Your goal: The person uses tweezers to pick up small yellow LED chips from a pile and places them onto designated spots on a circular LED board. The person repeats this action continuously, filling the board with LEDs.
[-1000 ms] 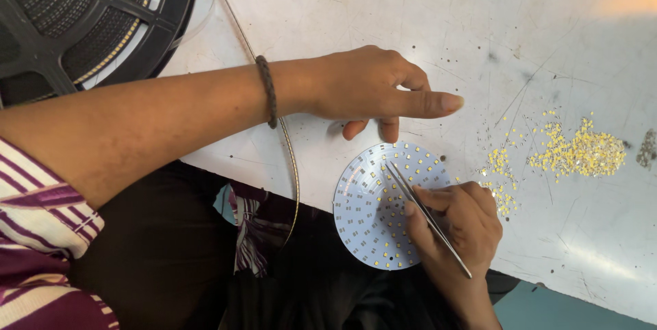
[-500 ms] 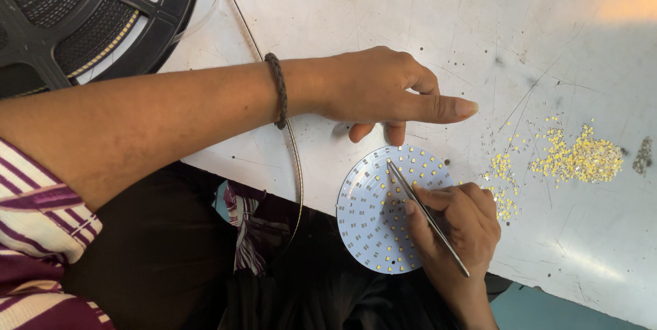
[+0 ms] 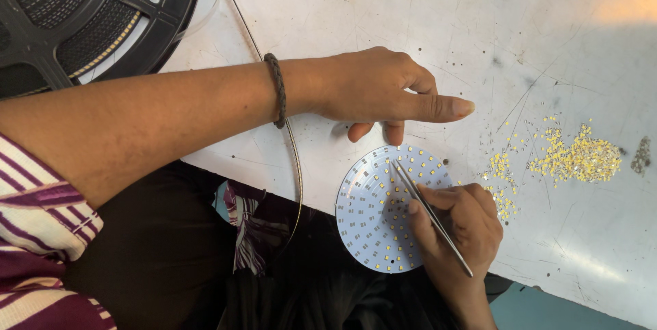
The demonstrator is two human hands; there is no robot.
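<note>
Black reel (image 3: 89, 15) cut off; yellow chips (image 3: 575, 159) indistinct

Right hand (image 3: 455, 224) gripping thin metal tweezers (image 3: 430, 215), tips resting on the upper part of a round white board (image 3: 373, 213) dotted with small yellow chips. Board lying at the near edge of the scratched white desk (image 3: 410, 22), partly overhanging it. Left hand (image 3: 383, 90) stretched across the desk just above the board, forefinger extended to the right, fingertips touching the board's upper rim. Dark braided band (image 3: 277, 90) on the left wrist. Loose yellow chips (image 3: 571, 155) scattered in a heap right of the board. Large black reel (image 3: 82, 15) at upper left, with a narrow tape strip (image 3: 291, 145) running down past the wrist.
</note>
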